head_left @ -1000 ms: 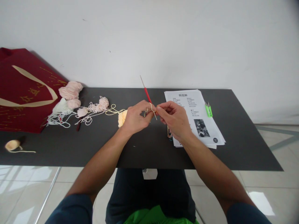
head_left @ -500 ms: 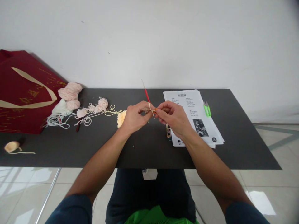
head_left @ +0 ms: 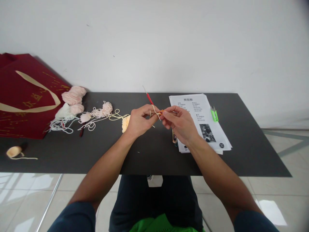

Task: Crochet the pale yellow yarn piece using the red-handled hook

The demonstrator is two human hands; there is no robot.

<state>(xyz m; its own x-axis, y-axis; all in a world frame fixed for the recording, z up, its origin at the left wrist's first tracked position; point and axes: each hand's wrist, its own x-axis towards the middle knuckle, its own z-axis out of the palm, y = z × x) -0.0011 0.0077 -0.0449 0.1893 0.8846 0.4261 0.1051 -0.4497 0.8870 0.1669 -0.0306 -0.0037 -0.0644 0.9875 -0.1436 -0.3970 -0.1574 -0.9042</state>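
Note:
A red crochet hook [head_left: 149, 98] with a thin metal end slants up and to the left from between my hands. My left hand [head_left: 142, 120] is closed on pale yellow yarn [head_left: 155, 111], which loops over its index finger. Thumb and fingers of my right hand [head_left: 178, 121] pinch together at the hook's lower end, where a small orange part [head_left: 161, 112] shows. The fingertips of both hands almost meet, and they hide the worked stitches. A ball of pale yellow yarn [head_left: 125, 123] lies against my left wrist, partly covered.
Printed sheets [head_left: 214, 138] lie right on the dark table [head_left: 149, 158], with green thread snips [head_left: 214, 114] on their edge. Pink yarn balls [head_left: 74, 95], tangled yarn [head_left: 102, 111] and a dark red bag [head_left: 26, 96] stand left. A small cream piece [head_left: 14, 151] sits near the front edge.
The crochet hook has tipped further left and its metal end is slightly lower. My right fingers have shifted a little; the left hand stays almost in place.

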